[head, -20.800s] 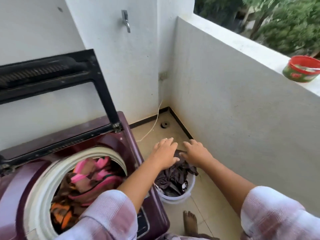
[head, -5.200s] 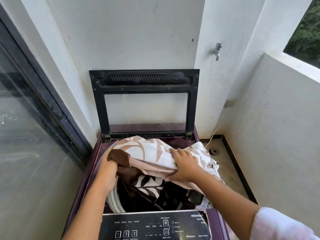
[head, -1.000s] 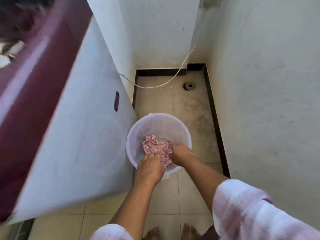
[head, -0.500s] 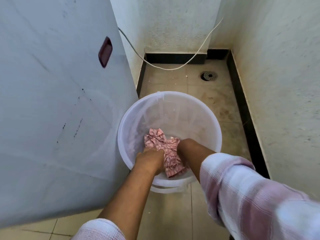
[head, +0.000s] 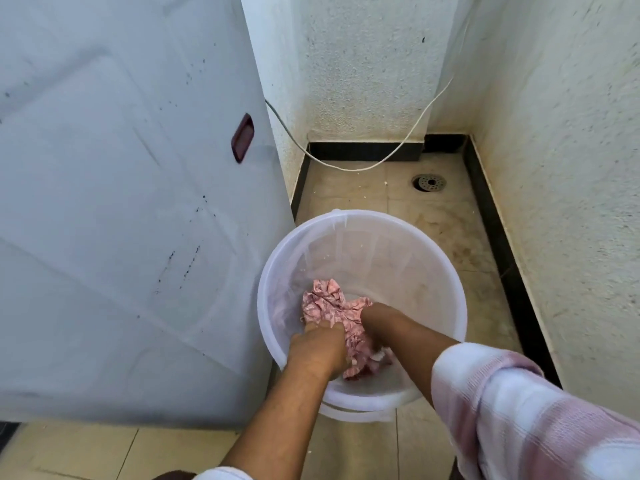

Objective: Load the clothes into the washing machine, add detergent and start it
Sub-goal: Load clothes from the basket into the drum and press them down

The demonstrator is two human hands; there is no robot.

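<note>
Rough white walls close off a narrow corner with a beige tiled floor and black skirting along its edges; a round drain sits in the floor near the far right corner; a thin white cable sags down from the right wall, dips just above the skirting and rises behind the washing machine. Only the machine's pale side panel shows, filling the left of the view, with a maroon recessed handle near its rear edge and dark specks across it.

A white translucent bucket stands on the floor, just beside the panel; a crumpled pink cloth with a small pattern lies at its bottom, towards the near left side. Both arms reach down into the bucket; the left hand is on the near edge of the cloth, its fingers curled down and gripping the fabric, the tips hidden in the folds; the right hand is plunged into the cloth from the right, touching it, but its fingers are buried under the fabric, so whether they are spread or pinching cannot be told. The right arm wears a pink and white checked sleeve, pushed up above the forearm.
</note>
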